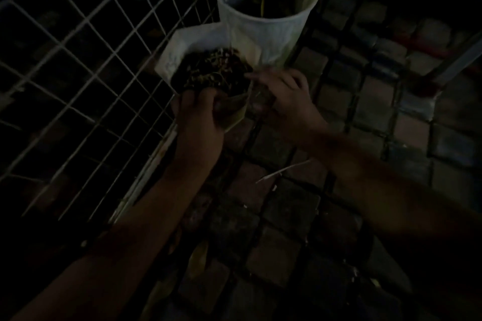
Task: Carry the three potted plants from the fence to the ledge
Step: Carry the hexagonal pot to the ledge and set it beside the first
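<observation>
Lighting: the scene was very dark and blurred; fine detail could not be made out.
Left hand (199,112): it was closed over the near rim of the small pot (208,73), fingers curled onto the edge beside the soil.
Right hand (284,94): it was pressed against the right side of the same pot, fingers bent around its wall, one fingertip reaching toward the soil surface.
Grip state: both hands held the small pot between them; whether it was lifted clear of the ground could not be told.
Small pot: a pale, angular container filled with dark soil and thin, light plant scraps, sitting directly between the two hands.
Tall pot (266,21): a white, round, tapering container with dark green leaves inside, standing just beyond the gripped pot and touching or nearly touching it.
Fence (86,55): a light wire grid, running along the left of the left hand, close beside both pots.
Ground (287,229): reddish and grey paving blocks lay beneath and to the right of the right hand.
Loose item: a pale stalk (283,171) lay on the paving, nearer the viewer than the hands.
</observation>
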A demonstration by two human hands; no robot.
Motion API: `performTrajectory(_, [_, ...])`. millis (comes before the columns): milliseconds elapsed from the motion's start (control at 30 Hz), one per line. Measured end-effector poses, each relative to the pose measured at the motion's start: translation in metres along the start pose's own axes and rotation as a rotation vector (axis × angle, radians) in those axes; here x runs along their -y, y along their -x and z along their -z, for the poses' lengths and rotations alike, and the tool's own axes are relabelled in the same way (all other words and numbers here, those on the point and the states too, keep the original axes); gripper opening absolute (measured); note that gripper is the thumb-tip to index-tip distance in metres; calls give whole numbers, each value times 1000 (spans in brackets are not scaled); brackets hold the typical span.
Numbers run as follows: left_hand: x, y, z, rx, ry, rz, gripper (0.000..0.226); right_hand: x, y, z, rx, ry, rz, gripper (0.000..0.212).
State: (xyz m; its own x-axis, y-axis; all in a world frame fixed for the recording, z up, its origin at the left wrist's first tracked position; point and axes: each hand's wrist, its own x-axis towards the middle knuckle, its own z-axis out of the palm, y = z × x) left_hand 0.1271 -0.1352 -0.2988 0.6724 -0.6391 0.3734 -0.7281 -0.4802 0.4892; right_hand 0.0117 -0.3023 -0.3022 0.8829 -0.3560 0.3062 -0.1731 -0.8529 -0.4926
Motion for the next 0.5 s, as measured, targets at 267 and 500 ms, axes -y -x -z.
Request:
performTrajectory(267, [33, -21, -10, -123, 195, -191, 28, -5, -48, 3, 31, 27, 119, 12])
performTrajectory(500, [4, 9, -28, -253, 419, 132, 48, 24, -29, -24, -153, -62, -86, 22])
